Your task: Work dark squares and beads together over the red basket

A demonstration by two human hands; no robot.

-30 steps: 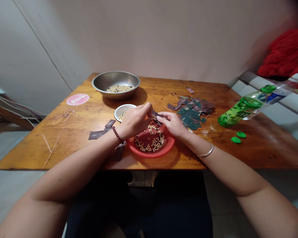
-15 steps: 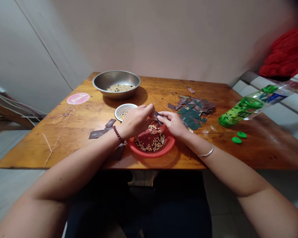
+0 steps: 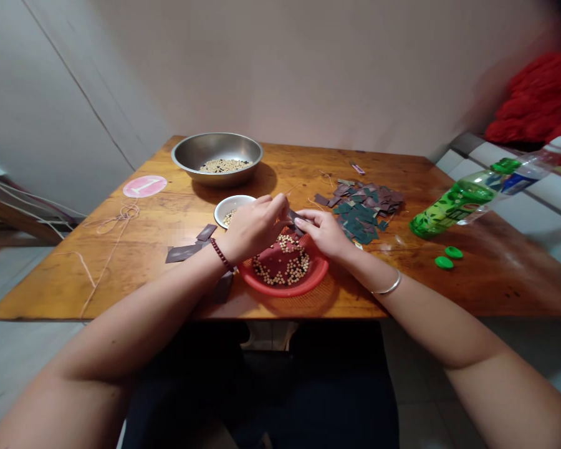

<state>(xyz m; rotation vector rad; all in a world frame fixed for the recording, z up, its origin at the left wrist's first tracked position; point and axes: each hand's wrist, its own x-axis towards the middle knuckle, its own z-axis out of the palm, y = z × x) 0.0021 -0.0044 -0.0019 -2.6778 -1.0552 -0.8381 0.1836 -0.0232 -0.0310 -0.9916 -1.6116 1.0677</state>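
Observation:
Above a red plastic basket (image 3: 283, 290) my two hands meet. My right hand (image 3: 325, 234) pinches a small flat dark brown piece (image 3: 295, 219), perhaps a cloth pouch, between thumb and fingers. My left hand (image 3: 255, 229) is closed with its fingertips together at that piece's left edge; whatever it pinches is hidden. Pale and black beans (image 3: 297, 269) lie scattered in the basket. Behind my left hand, a small white bowl (image 3: 220, 209) holds more pale beans and is partly covered by the hand.
A steel basin (image 3: 182, 163) with beans stands at the back. Dark brown pieces (image 3: 182, 253) lie left of my left hand. Green and brown pieces (image 3: 362, 218) are heaped right, near two bottles (image 3: 467, 199) and green caps (image 3: 444, 262). String (image 3: 100, 268) trails at left.
Both hands stay at the dark piece over the basket, with only a slight shift of the left fingers. The whole view has moved a little.

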